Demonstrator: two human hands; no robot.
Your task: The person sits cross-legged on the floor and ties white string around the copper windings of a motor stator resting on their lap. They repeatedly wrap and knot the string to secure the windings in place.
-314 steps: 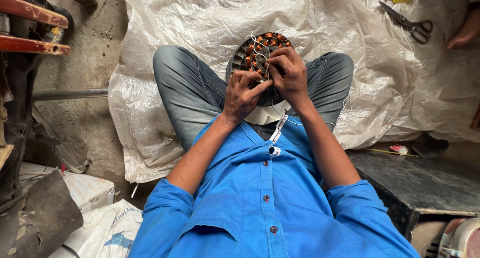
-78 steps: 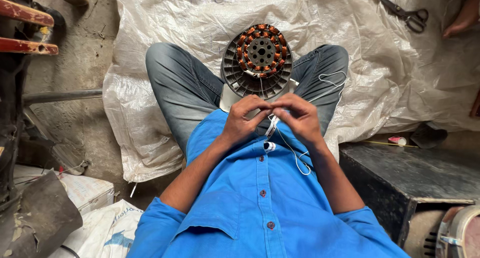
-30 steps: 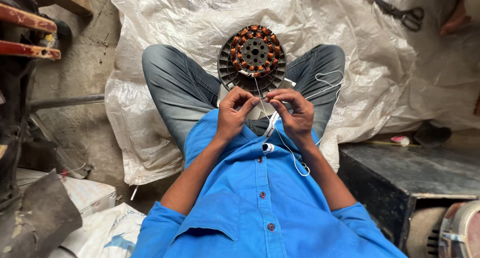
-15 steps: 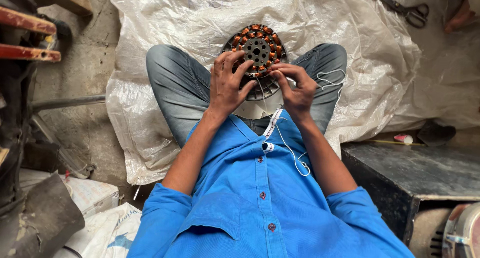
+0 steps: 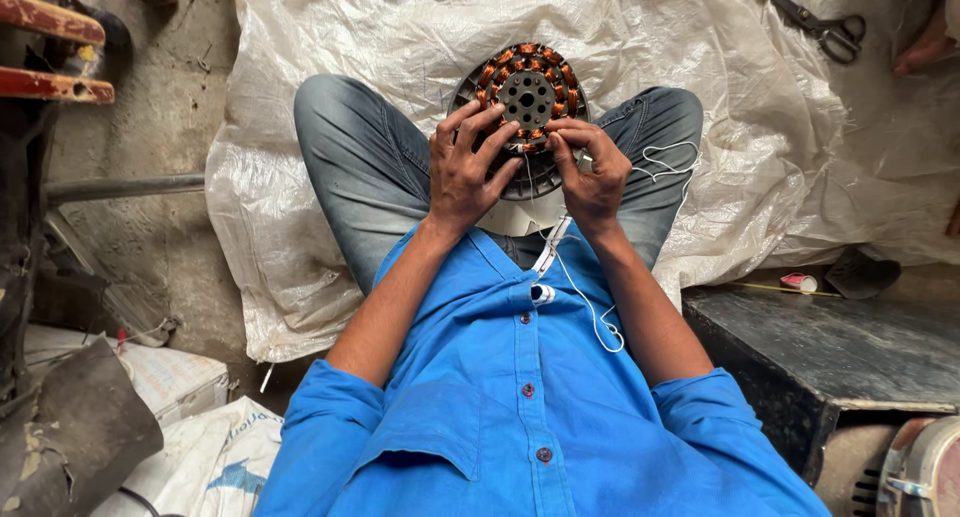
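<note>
Hands at work: our left hand point(image 5: 465, 172) and right hand point(image 5: 590, 172) both grasp the copper-wound stator point(image 5: 525, 97), resting between our knees.

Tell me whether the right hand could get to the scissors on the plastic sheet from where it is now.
Probably not without leaning. The right hand is pressed to the motor stator in the lap, while the scissors lie far off toward the sheet's upper right corner. Nothing blocks the way; the hand would have to let go first.
</note>
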